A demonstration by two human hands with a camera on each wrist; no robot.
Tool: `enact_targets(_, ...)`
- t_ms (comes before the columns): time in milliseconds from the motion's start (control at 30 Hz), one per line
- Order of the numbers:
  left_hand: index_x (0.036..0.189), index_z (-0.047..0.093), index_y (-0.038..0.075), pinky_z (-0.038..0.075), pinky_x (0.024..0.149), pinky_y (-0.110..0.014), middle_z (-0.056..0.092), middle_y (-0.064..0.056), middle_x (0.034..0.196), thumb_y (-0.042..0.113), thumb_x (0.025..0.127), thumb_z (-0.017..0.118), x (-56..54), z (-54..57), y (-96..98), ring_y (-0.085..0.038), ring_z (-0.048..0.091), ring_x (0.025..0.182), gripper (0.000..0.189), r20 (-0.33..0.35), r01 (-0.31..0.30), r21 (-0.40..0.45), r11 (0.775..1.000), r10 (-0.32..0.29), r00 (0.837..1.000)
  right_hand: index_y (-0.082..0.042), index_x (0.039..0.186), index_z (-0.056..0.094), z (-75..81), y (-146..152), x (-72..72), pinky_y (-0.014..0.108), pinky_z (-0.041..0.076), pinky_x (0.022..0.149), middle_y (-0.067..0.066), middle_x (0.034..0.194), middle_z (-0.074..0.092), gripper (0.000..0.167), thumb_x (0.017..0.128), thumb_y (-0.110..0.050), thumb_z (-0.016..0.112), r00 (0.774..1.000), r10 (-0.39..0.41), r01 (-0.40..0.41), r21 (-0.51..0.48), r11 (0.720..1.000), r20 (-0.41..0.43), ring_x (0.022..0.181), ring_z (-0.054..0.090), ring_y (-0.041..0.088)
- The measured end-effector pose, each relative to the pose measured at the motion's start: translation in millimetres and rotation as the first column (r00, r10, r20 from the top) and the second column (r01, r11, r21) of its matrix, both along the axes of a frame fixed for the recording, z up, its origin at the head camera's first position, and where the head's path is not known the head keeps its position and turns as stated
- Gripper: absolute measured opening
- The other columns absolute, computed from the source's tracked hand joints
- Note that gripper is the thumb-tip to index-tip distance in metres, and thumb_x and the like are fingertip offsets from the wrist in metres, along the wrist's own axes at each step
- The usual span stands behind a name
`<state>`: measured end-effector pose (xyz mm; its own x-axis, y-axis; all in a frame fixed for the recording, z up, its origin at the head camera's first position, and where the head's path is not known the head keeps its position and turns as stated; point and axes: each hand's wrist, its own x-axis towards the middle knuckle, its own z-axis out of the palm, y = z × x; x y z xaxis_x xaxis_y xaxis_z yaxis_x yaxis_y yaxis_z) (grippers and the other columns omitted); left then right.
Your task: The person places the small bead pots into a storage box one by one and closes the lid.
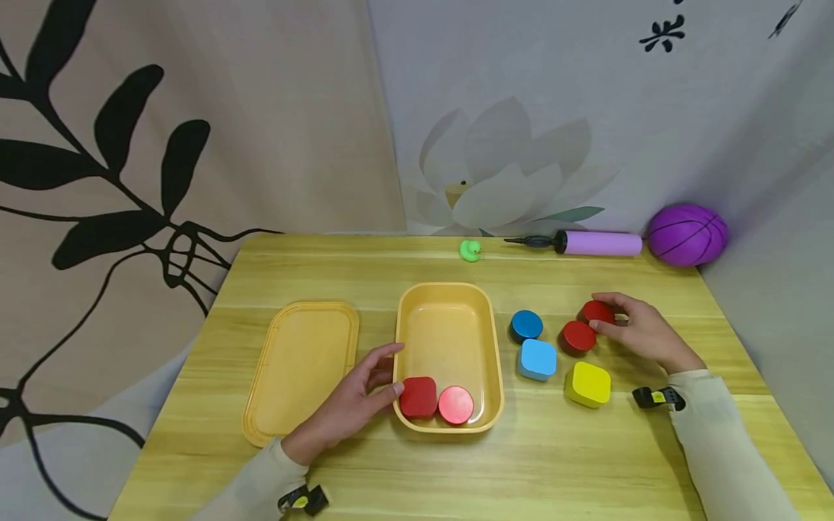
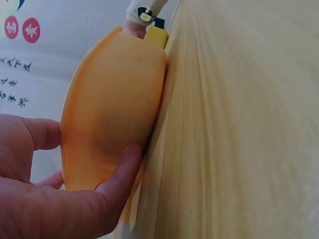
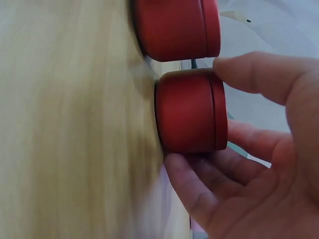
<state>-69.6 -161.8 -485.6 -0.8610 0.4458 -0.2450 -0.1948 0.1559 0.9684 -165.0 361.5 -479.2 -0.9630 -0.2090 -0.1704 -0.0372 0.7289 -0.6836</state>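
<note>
My right hand (image 1: 641, 333) has its thumb and fingers around a red round tin (image 3: 189, 112), which stands on the wooden table. Close beside it is a second red round tin (image 3: 174, 30), near my thumb. With thumb and fingertips, my left hand (image 1: 352, 405) touches the left side of a yellow-orange tray (image 2: 112, 99). Inside that tray, at its near end, lie a red square tin (image 1: 418, 397) and a red round tin (image 1: 455, 405). A dark blue round tin (image 1: 525, 325), a light blue square tin (image 1: 537, 359) and a yellow square tin (image 1: 588, 384) stand right of the tray.
Left of the tray, a flat yellow lid (image 1: 302, 362) lies on the table (image 1: 515, 477). Along the back edge are a small green duck (image 1: 470, 250), a purple hand pump (image 1: 602, 243) and a purple ball (image 1: 688, 234). Patterned curtains (image 1: 293, 123) hang behind.
</note>
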Motion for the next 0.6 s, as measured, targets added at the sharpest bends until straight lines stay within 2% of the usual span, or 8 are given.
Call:
enact_targets(200, 0.164, 0.033, 0.022, 0.062, 0.094, -0.033, 0.046, -0.021, 0.153, 0.024, 0.107, 0.066, 1.0, -1.3, 1.0, -0.038, 0.053, 0.141, 0.066, 0.004, 0.0, -0.005, 1.0, 0.0, 1.0, 0.001, 0.154, 0.049, 2.3, 3, 1.1, 0.058, 0.055, 0.102, 0.029, 0.149, 0.056, 0.069, 0.103, -0.041, 0.07, 0.999, -0.034, 0.036, 0.044, 0.998, -0.031, 0.128, 0.06, 0.048)
enact_targets(267, 0.164, 0.034, 0.022, 0.062, 0.094, -0.032, 0.046, -0.021, 0.153, 0.023, 0.107, 0.066, 1.1, -1.0, 1.3, -0.038, 0.053, 0.14, 0.066, -0.002, -0.002, -0.013, 1.0, 0.002, 1.0, 0.0, 0.155, 0.049, 4.9, 3, 2.2, 0.051, 0.059, 0.099, 0.028, 0.149, 0.056, 0.069, 0.103, -0.04, 0.07, 0.999, -0.045, 0.046, 0.028, 0.999, -0.031, 0.126, 0.063, 0.049)
enact_targets(333, 0.164, 0.034, 0.023, 0.062, 0.093, -0.032, 0.047, -0.021, 0.153, 0.023, 0.107, 0.066, 1.1, -0.6, 1.7, -0.038, 0.053, 0.14, 0.066, -0.011, -0.007, -0.025, 1.0, 0.006, 1.0, -0.001, 0.155, 0.05, 7.1, 2, 3.2, 0.038, 0.063, 0.093, 0.028, 0.148, 0.057, 0.069, 0.102, -0.04, 0.071, 0.998, -0.051, 0.052, 0.008, 0.999, -0.04, 0.122, 0.066, 0.049)
enact_targets(467, 0.164, 0.035, 0.024, 0.062, 0.092, -0.031, 0.048, -0.02, 0.152, 0.023, 0.107, 0.066, 1.2, 0.2, 2.4, -0.037, 0.054, 0.139, 0.065, -0.025, -0.018, -0.051, 0.999, 0.017, 1.0, -0.001, 0.154, 0.051, 12.5, -2, 5.7, 0.014, 0.058, 0.082, 0.027, 0.144, 0.059, 0.067, 0.102, -0.037, 0.073, 0.996, -0.04, 0.038, -0.021, 0.999, -0.077, 0.119, 0.066, 0.047)
enact_targets(600, 0.164, 0.035, 0.024, 0.063, 0.091, -0.031, 0.049, -0.019, 0.151, 0.024, 0.107, 0.066, 1.4, 0.7, 2.8, -0.036, 0.055, 0.137, 0.065, -0.035, -0.023, -0.069, 0.997, 0.02, 0.999, -0.001, 0.154, 0.05, 20.9, -10, 9.8, 0.008, 0.054, 0.081, 0.025, 0.145, 0.059, 0.067, 0.101, -0.033, 0.075, 0.994, -0.027, 0.024, -0.034, 0.999, -0.103, 0.121, 0.063, 0.042)
